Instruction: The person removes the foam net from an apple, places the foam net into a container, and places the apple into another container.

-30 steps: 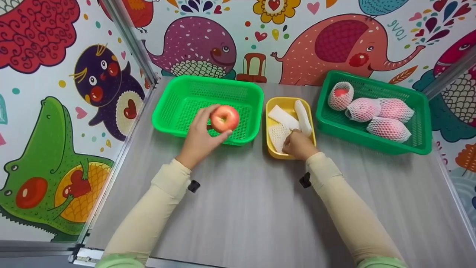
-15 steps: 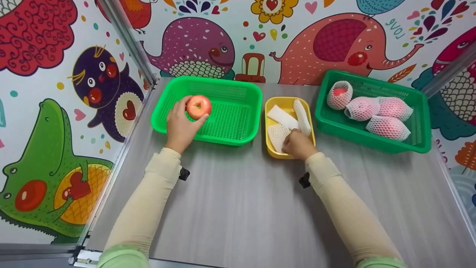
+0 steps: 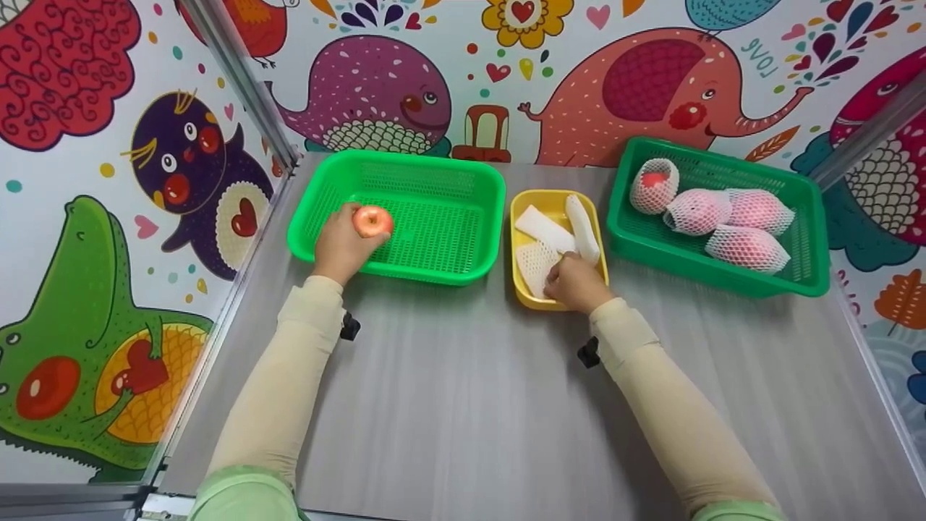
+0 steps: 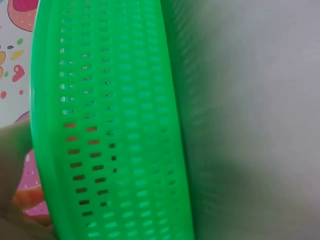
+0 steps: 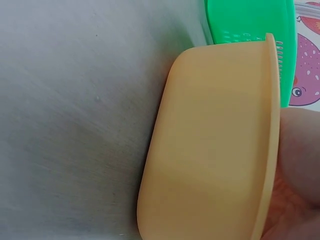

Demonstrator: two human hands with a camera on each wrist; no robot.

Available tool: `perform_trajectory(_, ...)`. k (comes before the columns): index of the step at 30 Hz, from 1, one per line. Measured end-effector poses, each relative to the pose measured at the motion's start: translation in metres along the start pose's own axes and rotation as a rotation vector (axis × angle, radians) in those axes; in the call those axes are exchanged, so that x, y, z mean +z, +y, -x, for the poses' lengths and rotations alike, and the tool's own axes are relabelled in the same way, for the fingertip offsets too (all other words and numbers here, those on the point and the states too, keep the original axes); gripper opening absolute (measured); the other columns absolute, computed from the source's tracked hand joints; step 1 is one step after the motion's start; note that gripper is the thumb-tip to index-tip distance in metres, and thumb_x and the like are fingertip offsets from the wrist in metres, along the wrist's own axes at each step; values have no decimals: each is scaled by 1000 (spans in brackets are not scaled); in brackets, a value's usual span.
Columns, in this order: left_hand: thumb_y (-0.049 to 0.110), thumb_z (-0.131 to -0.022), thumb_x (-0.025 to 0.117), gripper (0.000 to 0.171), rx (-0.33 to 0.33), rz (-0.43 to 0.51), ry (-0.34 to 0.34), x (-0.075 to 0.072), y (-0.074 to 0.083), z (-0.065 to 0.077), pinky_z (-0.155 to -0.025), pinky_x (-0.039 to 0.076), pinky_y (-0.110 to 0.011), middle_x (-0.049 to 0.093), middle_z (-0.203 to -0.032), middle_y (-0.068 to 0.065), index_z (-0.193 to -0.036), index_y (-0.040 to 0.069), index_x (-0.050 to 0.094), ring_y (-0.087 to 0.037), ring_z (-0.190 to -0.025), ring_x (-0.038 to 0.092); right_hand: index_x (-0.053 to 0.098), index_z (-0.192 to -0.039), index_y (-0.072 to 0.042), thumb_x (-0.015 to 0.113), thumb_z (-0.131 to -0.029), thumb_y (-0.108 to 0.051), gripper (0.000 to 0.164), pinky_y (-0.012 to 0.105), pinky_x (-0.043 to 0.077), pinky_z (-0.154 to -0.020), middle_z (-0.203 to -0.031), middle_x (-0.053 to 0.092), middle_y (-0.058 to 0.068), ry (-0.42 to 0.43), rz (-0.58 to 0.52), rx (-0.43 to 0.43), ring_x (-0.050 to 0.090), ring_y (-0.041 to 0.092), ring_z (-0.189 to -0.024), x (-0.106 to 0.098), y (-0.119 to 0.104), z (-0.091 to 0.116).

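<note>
A red-and-yellow apple [image 3: 372,221] is sitting low inside the bright green plastic basket [image 3: 434,277], near its left end; whether it is touching the basket floor cannot be told. The left hand [image 3: 340,247] is reaching over the near rim and is gripping the apple, its thumb curving along the near side and its fingers bending around the left and far side. In the left wrist view, the slotted wall of the basket is hiding most of this hand.

Just right of that basket, a small yellow plastic tub [image 3: 541,305] is standing. The right hand [image 3: 576,282] is dipping over its near right rim with fingers curled inward; whether they are pinching anything cannot be told. Beside these fingers a white foam net sleeve [image 3: 537,268] is lying in the tub, with a flat white foam piece [image 3: 546,230] slanting behind it and a long white foam piece [image 3: 583,228] leaning along the right wall.

Farther right, a dark green plastic basket [image 3: 673,257] is holding four net-wrapped fruits [image 3: 749,248], one standing at the left with its red top showing, three lying close together. All three containers are resting on a grey wood-grain table [image 3: 448,405]. Behind it, a cartoon whale [image 3: 383,94] and elephant [image 3: 644,101] are decorating the wall.
</note>
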State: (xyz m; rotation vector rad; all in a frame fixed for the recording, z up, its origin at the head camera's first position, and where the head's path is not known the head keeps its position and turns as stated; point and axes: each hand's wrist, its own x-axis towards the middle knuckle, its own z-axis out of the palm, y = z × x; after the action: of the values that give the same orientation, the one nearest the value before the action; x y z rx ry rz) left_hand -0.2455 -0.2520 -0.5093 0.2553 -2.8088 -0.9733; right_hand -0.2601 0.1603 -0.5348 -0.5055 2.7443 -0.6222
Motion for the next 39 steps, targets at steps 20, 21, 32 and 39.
perform_trajectory(20, 33, -89, 75, 77, -22, -47, -258, 0, 0, -15, -99, 43, -56, 56, -128, -31, -144, -6, 38, -45, -117, 54, 72, -109, 8, 64, -95, -10, 25, 47, 52, -88, -107, 64, 22, 139, 44, -142, 62, 35, -98, 3, 2, 28)
perform_trajectory(21, 32, -90, 74, 77, -25, -49, -267, 0, 0, -15, -99, 43, -56, 55, -129, -31, -145, -6, 36, -45, -118, 54, 72, -109, 8, 65, -94, -10, 25, 47, 52, -88, -107, 64, 21, 152, 46, -152, 62, 35, -98, 2, 1, 30)
perform_trajectory(32, 31, -93, 64, 89, -89, -104, -354, -4, -2, -23, -104, 39, -57, 46, -139, -36, -154, -10, 14, -47, -126, 48, 72, -103, 5, 70, -89, -3, 16, 48, 49, -92, -104, 61, 16, 291, 36, -274, 59, 34, -100, -9, 1, 48)
perform_trajectory(39, 29, -93, 63, 84, -52, -117, -331, -4, -4, -21, -106, 38, -55, 44, -141, -36, -150, -16, 21, -46, -129, 45, 72, -100, 1, 72, -87, -3, 13, 47, 50, -92, -108, 60, 14, 329, 81, -275, 56, 32, -101, -23, 3, 64)
